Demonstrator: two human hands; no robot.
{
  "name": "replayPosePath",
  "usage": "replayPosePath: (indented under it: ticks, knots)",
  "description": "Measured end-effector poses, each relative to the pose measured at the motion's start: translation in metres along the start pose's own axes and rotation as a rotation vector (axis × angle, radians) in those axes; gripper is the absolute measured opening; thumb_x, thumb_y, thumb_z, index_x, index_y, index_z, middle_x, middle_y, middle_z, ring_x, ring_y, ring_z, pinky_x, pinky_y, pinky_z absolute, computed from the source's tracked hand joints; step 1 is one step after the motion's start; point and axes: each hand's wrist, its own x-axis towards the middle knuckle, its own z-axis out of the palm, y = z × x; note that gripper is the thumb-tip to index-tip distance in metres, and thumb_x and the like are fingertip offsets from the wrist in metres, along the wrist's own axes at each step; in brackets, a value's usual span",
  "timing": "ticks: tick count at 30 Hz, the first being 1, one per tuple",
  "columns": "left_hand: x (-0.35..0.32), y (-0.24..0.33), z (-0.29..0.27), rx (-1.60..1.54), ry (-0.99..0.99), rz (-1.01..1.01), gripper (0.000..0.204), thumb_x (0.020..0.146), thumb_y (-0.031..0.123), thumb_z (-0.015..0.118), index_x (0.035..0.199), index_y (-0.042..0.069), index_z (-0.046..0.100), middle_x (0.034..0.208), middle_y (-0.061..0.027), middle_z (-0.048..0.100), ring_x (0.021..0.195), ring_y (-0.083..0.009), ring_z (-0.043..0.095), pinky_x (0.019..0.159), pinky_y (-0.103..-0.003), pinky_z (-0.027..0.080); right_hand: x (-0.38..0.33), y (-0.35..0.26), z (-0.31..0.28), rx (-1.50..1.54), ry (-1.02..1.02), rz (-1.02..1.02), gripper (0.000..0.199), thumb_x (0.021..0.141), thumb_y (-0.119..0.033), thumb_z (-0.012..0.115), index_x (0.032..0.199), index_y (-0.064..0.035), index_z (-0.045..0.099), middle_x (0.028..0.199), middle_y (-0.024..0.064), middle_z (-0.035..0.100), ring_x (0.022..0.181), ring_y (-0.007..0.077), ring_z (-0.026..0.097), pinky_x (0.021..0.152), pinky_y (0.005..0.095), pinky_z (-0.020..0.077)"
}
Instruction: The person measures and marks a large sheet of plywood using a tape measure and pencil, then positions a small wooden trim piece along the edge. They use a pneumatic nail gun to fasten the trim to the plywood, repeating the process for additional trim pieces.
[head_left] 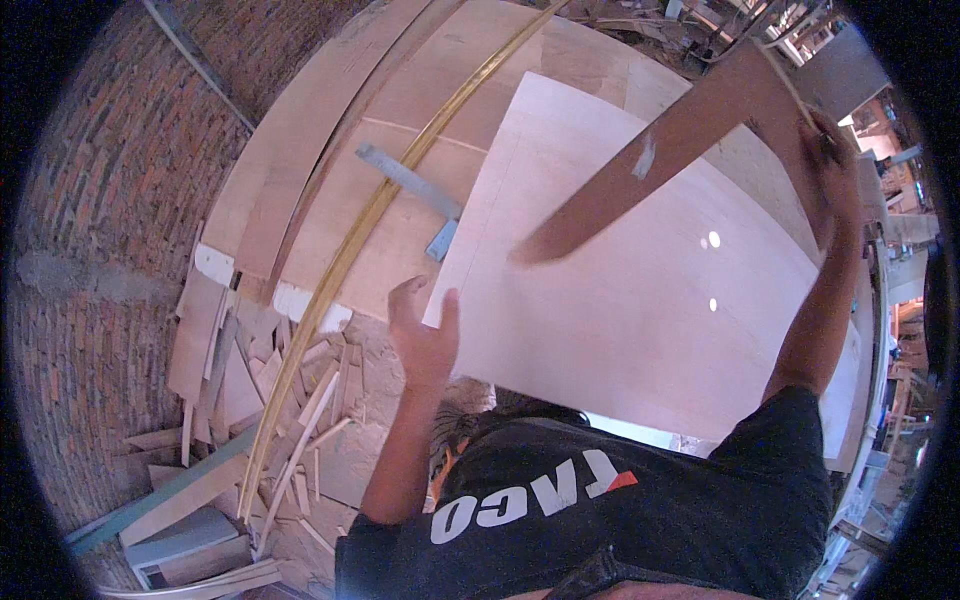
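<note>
My left hand (425, 340) is raised beside the left edge of a large pale plywood sheet (600, 310), fingers apart, with nothing in it. My right hand (838, 170), at the far right, grips the edge of a brown wooden board (680, 130). The board slants across the pale sheet, its narrow end pointing toward the middle. A second brown strip runs down beside the right wrist; whether it belongs to the same board I cannot tell. Left of the sheet lies a grey try square (405, 178), its blue-grey stock against the sheet's edge.
Under the sheet spreads a wide wooden worktop (350, 270). A long gold-coloured strip (350, 245) crosses it and reaches down to the floor. Wood offcuts (300, 400) are heaped at the lower left, near a brick wall (110, 220). More scraps lie beyond the far edge.
</note>
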Motion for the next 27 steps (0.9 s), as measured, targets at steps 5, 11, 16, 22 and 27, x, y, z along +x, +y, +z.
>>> replayPosePath:
  ticks: [5, 11, 16, 22, 27]
  knots:
    - [-0.005, -0.005, 0.088, 0.323, -0.334, 0.074, 0.108, 0.078, 0.057, 0.085, 0.155, -0.002, 0.038, 0.160, -0.0267, 0.037, 0.153, -0.0418, 0.031, 0.124, -0.066, 0.018, 0.104, 0.137, 0.194, 0.258, -0.342, -0.065, 0.033, 0.094, -0.001, 0.059, 0.125, -0.0010, 0.070, 0.117, 0.0071, 0.072, 0.107, 0.0177, 0.065, 0.101, 0.0344, 0.0497]
    - [-0.010, -0.027, 0.122, 0.507, -0.541, 0.059, 0.113, 0.078, 0.063, 0.081, 0.162, 0.005, 0.033, 0.171, -0.0226, 0.025, 0.160, -0.0407, 0.018, 0.123, -0.071, 0.009, 0.120, 0.178, 0.396, 0.082, -0.407, -0.083, 0.023, 0.102, -0.012, 0.057, 0.115, -0.0055, 0.074, 0.099, 0.0116, 0.076, 0.094, 0.0230, 0.070, 0.091, 0.0364, 0.0535]
    - [0.003, -0.042, 0.142, 0.548, -0.470, 0.183, 0.078, 0.095, 0.047, 0.070, 0.160, 0.012, 0.042, 0.169, -0.0231, 0.030, 0.159, -0.0415, 0.024, 0.123, -0.072, 0.011, 0.165, 0.201, 0.487, -0.096, -0.398, -0.169, 0.026, 0.095, -0.025, 0.067, 0.113, -0.0098, 0.075, 0.105, 0.0175, 0.077, 0.100, 0.0378, 0.073, 0.092, 0.0456, 0.0561]
    - [0.023, -0.041, 0.151, 0.526, -0.476, 0.162, 0.061, 0.102, 0.034, 0.062, 0.160, 0.023, 0.046, 0.169, -0.0222, 0.031, 0.158, -0.0432, 0.026, 0.122, -0.072, 0.016, 0.176, 0.178, 0.515, 0.017, -0.459, -0.095, 0.027, 0.102, -0.030, 0.061, 0.111, -0.0078, 0.073, 0.109, 0.0184, 0.076, 0.105, 0.0372, 0.072, 0.094, 0.0473, 0.0541]
    - [0.026, -0.037, 0.154, 0.531, -0.469, 0.137, 0.058, 0.102, 0.025, 0.061, 0.158, 0.021, 0.048, 0.169, -0.0214, 0.032, 0.156, -0.0444, 0.030, 0.121, -0.070, 0.023, 0.175, 0.178, 0.523, -0.019, -0.476, -0.169, 0.037, 0.102, -0.038, 0.068, 0.126, -0.0107, 0.073, 0.117, 0.0166, 0.077, 0.112, 0.0328, 0.072, 0.098, 0.0409, 0.0527]
